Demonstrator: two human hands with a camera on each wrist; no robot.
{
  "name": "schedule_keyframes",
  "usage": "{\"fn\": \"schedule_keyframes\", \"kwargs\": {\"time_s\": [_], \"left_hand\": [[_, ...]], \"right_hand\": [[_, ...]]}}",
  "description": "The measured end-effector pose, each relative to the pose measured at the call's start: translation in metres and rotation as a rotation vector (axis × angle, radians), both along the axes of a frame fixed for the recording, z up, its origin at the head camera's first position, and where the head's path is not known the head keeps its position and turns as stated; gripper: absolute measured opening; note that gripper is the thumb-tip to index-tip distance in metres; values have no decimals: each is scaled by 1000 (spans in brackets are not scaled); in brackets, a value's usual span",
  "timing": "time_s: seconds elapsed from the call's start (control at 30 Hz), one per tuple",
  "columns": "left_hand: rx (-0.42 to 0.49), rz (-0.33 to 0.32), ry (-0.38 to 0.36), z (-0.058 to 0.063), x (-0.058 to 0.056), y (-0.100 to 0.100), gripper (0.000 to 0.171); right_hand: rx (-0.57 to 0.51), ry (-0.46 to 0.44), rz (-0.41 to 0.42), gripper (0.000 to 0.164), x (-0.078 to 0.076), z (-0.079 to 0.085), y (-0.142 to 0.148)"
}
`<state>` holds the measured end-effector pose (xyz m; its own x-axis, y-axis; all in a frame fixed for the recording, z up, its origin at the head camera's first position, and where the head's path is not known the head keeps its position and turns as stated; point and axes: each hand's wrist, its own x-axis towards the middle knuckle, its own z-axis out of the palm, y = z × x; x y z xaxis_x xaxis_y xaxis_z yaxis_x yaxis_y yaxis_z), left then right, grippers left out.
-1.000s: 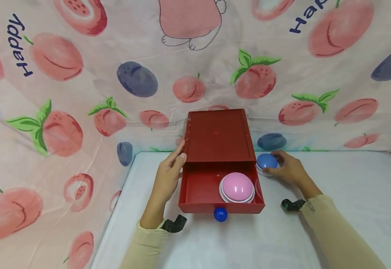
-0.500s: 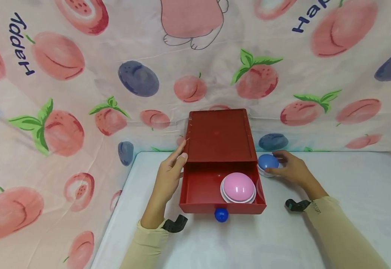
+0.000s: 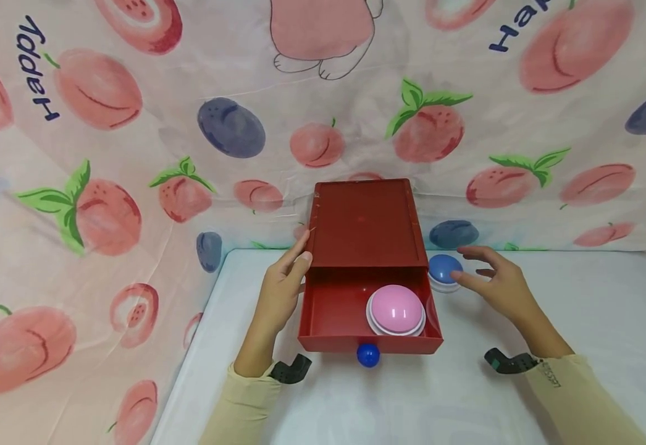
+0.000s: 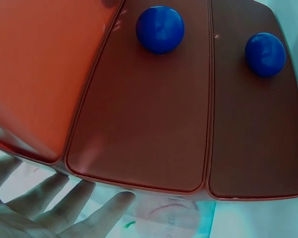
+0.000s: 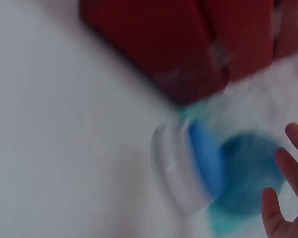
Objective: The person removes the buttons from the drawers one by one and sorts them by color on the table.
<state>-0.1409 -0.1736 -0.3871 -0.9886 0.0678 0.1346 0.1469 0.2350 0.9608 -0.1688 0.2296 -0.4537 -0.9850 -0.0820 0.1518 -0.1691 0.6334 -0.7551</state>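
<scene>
A red drawer cabinet (image 3: 362, 225) stands at the back of the table, its top drawer (image 3: 331, 309) pulled out. Inside that drawer, towards the right front, sits a pink domed push button (image 3: 396, 308) on a white base. My left hand (image 3: 281, 284) rests against the cabinet's left side with fairly straight fingers. On the table at the cabinet's right side is a blue domed push button (image 3: 445, 269) with a white base. Just right of it, my right hand (image 3: 501, 284) is spread and holds nothing, its thumb tip overlapping the dome in the head view.
Blue ball knobs mark the drawer fronts: one knob (image 3: 368, 355) on the pulled-out drawer, and two lower drawers (image 4: 139, 114) in the left wrist view are closed. A fruit-print cloth (image 3: 351, 123) hangs behind the white table (image 3: 401, 402).
My right hand has let go of the blue push button and drawn back to the right, fingers spreading. The button stays beside the cabinet; my left hand keeps its place.
</scene>
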Motion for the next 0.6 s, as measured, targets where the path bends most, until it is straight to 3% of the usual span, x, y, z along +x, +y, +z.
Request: {"fn": "schedule_keyframes", "kwargs": {"time_s": [0.2, 0.37, 0.6], "left_hand": [[7, -9, -1, 1, 0, 1, 47], [2, -1, 0, 1, 1, 0, 48], [-5, -4, -3, 2, 1, 0, 49]], "right_hand": [[-49, 185, 74, 56, 26, 39, -24], [-112, 333, 190, 61, 44, 64, -38], [-29, 430, 250, 69, 63, 89, -54]]}}
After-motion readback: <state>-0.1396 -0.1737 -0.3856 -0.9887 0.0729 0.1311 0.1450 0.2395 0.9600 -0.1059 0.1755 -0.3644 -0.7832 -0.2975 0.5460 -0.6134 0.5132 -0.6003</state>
